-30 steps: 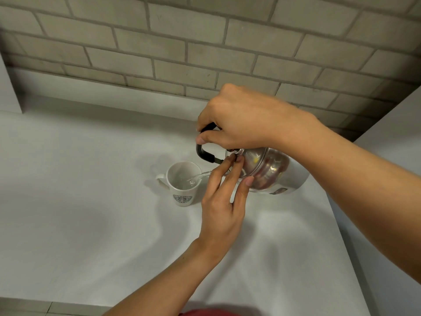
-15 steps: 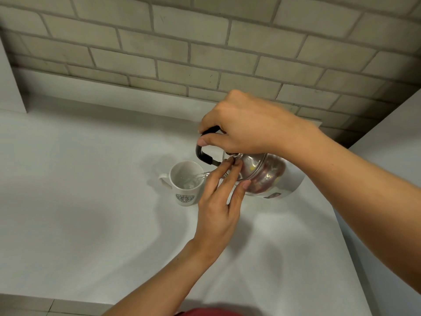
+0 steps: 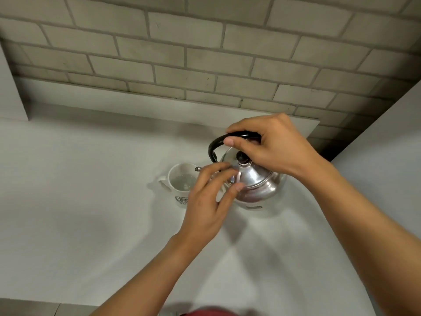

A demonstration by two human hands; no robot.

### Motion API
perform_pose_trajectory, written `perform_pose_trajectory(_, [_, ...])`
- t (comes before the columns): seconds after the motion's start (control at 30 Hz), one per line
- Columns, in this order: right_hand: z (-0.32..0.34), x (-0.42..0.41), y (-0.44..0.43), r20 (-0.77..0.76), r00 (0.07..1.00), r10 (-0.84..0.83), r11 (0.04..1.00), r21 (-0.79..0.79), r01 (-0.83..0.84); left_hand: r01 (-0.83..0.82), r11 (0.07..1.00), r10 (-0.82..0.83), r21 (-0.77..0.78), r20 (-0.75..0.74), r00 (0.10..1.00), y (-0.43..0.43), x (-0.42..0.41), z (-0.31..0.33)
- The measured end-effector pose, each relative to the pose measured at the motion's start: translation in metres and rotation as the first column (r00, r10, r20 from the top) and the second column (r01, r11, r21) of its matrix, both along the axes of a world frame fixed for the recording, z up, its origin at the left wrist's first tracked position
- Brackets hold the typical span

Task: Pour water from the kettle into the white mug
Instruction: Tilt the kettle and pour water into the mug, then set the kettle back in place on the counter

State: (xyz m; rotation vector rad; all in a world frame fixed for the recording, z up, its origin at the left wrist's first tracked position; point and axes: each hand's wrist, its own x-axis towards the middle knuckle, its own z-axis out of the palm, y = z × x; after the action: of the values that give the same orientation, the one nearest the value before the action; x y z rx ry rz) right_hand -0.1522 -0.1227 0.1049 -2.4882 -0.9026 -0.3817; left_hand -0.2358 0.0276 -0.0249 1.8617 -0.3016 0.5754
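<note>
One kettle [image 3: 255, 183], one white mug [image 3: 181, 185], two hands on kettle

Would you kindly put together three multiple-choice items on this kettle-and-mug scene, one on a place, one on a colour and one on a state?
1. Where does the white mug stand relative to the kettle?
A. Left of it
B. Right of it
C. On top of it

2. What colour is the kettle's handle?
A. Red
B. Black
C. White

3. What is inside the mug?
A. Nothing
B. A spoon
C. Water

Answers:
1 A, the mug sits on the counter to the kettle's left.
2 B, the arched handle gripped by the right hand is black.
3 C, clear water shows in the mug; the left hand reaches toward the lid.
</note>
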Motion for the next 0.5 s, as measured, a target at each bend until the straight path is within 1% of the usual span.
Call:
perform_pose_trajectory(0.07, [-0.009,-0.002,-0.011,-0.022,0.999,-0.049,0.994,0.097,0.05,-0.023,0.994,0.02,-0.103,-0.026,0.999,0.006,0.005,0.009])
perform_pose_trajectory(0.13, [-0.018,-0.005,-0.023,-0.035,0.995,-0.096,0.978,0.182,0.101,-0.07,0.991,0.067,-0.11,-0.037,0.997,0.009,0.015,0.018])
perform_pose_trajectory(0.2, [-0.026,-0.008,-0.032,-0.049,0.992,-0.12,0.96,0.247,0.128,-0.066,0.997,0.064,-0.024,-0.074,0.995,0.01,0.027,0.025])
perform_pose_trajectory(0.3, [-0.04,-0.013,-0.042,-0.051,0.989,-0.137,0.937,0.317,0.146,0.104,0.981,-0.078,0.162,-0.159,0.984,0.009,0.045,0.033])
perform_pose_trajectory(0.37, [-0.049,-0.014,-0.048,-0.056,0.987,-0.151,0.92,0.357,0.161,0.172,0.949,-0.136,0.264,-0.149,0.979,0.007,0.055,0.037])
perform_pose_trajectory(0.5, [-0.066,-0.012,-0.06,-0.125,0.979,-0.16,0.883,0.426,0.199,0.209,0.934,-0.181,0.29,-0.122,0.976,-0.001,0.065,0.041])
